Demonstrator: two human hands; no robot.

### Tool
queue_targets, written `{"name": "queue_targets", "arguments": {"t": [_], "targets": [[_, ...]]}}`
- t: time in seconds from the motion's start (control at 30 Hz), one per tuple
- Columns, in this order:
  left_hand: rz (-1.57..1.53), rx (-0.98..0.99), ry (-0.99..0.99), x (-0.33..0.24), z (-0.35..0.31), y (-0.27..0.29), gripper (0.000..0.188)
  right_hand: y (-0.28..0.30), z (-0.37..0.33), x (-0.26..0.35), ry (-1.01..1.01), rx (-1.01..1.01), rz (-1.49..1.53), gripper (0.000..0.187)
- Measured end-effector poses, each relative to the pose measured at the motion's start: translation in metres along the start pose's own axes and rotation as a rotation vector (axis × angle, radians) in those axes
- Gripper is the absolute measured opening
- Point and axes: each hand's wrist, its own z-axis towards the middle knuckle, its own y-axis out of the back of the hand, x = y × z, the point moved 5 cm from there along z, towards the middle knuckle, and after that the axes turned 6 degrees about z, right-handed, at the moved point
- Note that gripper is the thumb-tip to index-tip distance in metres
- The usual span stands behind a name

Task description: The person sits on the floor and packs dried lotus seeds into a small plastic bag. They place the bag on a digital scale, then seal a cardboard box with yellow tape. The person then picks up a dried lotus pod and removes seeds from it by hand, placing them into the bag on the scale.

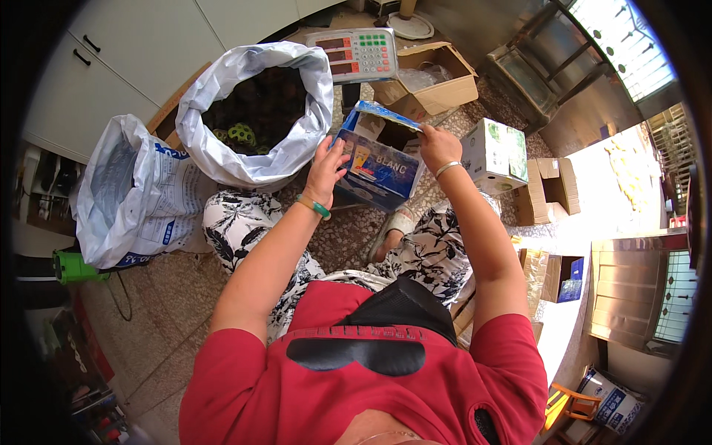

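Note:
In front of me a blue cardboard box with an open top and printed sides is tilted between my hands. My right hand grips its upper right rim, fingers curled over the edge. Against the box's left side my left hand rests with its fingers stretched out and slightly apart. Left of the box a white woven sack stands with its mouth rolled down. It holds dark contents too dim to make out and a few green perforated balls. The inside of the box is mostly in shadow.
A digital scale and an open brown carton stand beyond the box. To the right are a white-green box and another brown carton. A second white sack sits at the left, near a green object.

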Motion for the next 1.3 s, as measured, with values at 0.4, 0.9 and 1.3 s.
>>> {"name": "queue_targets", "arguments": {"t": [0.4, 0.9, 1.3], "targets": [[1.274, -0.306, -0.497, 0.058, -0.008, -0.032, 0.073, -0.020, -0.043, -0.030, -0.179, 0.059, 0.456, 0.075], [1.600, -0.043, -0.430, 0.032, 0.043, -0.026, 0.077, -0.037, -0.095, 0.030, -0.409, 0.468, 0.231, 0.082], [1.850, 0.023, -0.386, 0.039, 0.031, -0.040, 0.075, -0.032, -0.045, 0.004, -0.107, -0.063, 0.439, 0.070]]}}
